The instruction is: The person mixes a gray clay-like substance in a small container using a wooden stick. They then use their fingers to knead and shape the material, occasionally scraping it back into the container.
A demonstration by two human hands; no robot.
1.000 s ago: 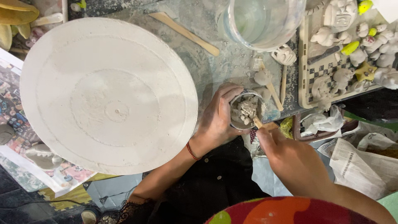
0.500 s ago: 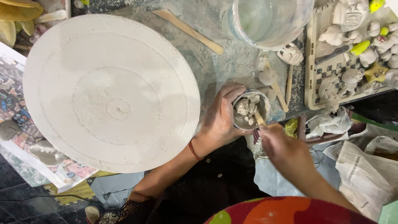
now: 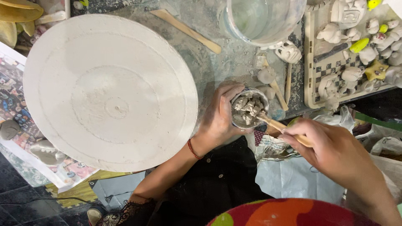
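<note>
Our left hand [image 3: 218, 115] wraps its fingers closed around a small round metal cup [image 3: 249, 108] filled with lumps of wet grey clay; the thumb side curls over the cup's far rim and the palm presses its near wall. The cup sits at the near edge of the clay-smeared grey worktable [image 3: 217, 62], just right of the big wheel. Our right hand [image 3: 331, 150] pinches shut on a thin pale wooden stick [image 3: 284, 127], thumb and forefinger clamped on its shaft, and the stick's tip is sunk into the clay in the cup.

A thin red cord bracelet [image 3: 193, 149] circles our left wrist. Left of that hand lies the large round white plaster wheel disc [image 3: 109, 86], marked with faint concentric rings, its right edge near our knuckles.

Beyond the cup lie a small lump of grey clay [image 3: 266, 75] and another wooden tool [image 3: 276, 88], close together. Farther back stands a clear plastic tub of water [image 3: 264, 19], and a long flat wooden modelling stick [image 3: 186, 30] lies at a slant between the tub and the disc.

To the right, a cream tray with a black-and-white chequered patch [image 3: 310, 79] holds many small white clay figures [image 3: 347, 12], with a few yellow-green pieces [image 3: 360, 45] among them. Crumpled white plastic bags [image 3: 385, 146] hang below the table edge beside our right hand.
</note>
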